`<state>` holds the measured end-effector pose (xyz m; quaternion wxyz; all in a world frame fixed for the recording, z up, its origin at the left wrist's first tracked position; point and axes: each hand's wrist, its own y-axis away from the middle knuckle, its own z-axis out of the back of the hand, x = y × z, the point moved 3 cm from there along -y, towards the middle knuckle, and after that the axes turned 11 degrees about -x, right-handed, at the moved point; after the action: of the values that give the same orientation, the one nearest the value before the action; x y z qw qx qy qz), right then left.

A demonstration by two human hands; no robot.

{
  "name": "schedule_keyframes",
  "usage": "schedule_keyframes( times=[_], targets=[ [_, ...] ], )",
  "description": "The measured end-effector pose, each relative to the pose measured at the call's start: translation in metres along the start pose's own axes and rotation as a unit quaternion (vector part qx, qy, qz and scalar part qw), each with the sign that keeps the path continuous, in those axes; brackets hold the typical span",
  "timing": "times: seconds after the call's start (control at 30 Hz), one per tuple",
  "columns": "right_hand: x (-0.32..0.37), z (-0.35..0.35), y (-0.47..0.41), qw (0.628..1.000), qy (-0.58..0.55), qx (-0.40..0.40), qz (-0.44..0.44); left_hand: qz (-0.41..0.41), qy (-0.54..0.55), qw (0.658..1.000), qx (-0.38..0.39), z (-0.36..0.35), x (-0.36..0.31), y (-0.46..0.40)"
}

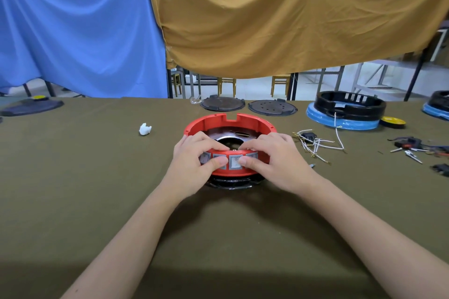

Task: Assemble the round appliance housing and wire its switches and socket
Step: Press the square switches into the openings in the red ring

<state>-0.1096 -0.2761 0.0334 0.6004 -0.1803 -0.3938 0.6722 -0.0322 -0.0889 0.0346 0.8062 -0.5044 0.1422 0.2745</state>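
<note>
The left hand (194, 162) grips the red housing (229, 145) at mid-table, at its 7 o'clock wall, thumb pressing a switch (220, 161); the right hand (272, 160) grips at 5 o'clock, thumb on another; uneven pressure could cock a switch or slide the housing; the wires (315, 144) at 3 o'clock lie unconnected.

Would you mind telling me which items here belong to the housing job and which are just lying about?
In use: red housing, its grey switches, left hand, right hand, loose white wires.

Lying about: white wad, two dark discs, black housing on blue base, yellow tape roll.
</note>
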Motion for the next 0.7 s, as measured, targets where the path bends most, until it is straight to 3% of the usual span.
schedule_keyframes(
  times=[0.43,0.7],
  targets=[
    [-0.0001,0.0007,-0.0060,0.998,-0.046,0.027,-0.028,0.062,0.033,0.998,0.006,-0.0073,-0.0027,0.0005],
    [0.0021,0.0078,-0.0009,0.997,-0.066,0.021,-0.029,0.040,0.033,0.999,-0.005,-0.0078,-0.0023,0.0023]
  ],
)
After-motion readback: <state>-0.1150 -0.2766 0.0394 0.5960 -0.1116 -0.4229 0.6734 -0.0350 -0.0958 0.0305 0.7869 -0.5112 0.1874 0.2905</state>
